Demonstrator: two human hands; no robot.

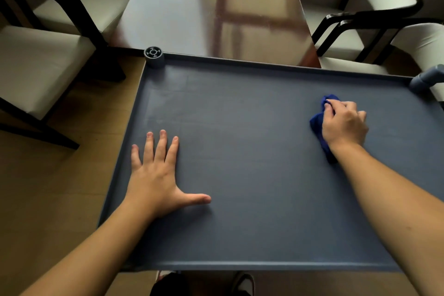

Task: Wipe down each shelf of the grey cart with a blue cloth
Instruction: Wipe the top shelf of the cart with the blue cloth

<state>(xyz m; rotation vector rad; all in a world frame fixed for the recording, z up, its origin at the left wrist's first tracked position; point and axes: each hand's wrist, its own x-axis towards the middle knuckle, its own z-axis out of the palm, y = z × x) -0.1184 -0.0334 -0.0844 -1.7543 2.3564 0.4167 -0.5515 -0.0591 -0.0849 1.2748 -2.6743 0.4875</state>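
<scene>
The right hand (344,125) is curled closed around a bunched blue cloth (319,127), knuckles up, pressing it onto the top shelf (252,151) of the grey cart. The cloth pokes out in front of the fingers and trails back under the wrist, so most of it is hidden beneath the palm. It sits toward the far right part of the shelf, near the right rear corner post (422,80) but not touching it. Holding the cloth wadded like this likely gives a firm pad to push against the surface.

The left hand (158,175) lies flat and open on the shelf near its left edge, fingers spread forward and thumb pointing right, holding nothing. It probably braces the cart so it does not roll while the other hand rubs.

The shelf is a wide, dark grey tray with a low raised rim all around. A round capped post (153,54) stands at its far left corner. Faint pale streaks show on the far left area. No lower shelves are visible from this angle, so the work appears to be on the top level only.

Beyond the cart is a glossy table (216,7) with cushioned, black-framed chairs (48,55) on either side, standing on a wood floor (60,187). The person's shoes (245,283) peek out below the near rim.
</scene>
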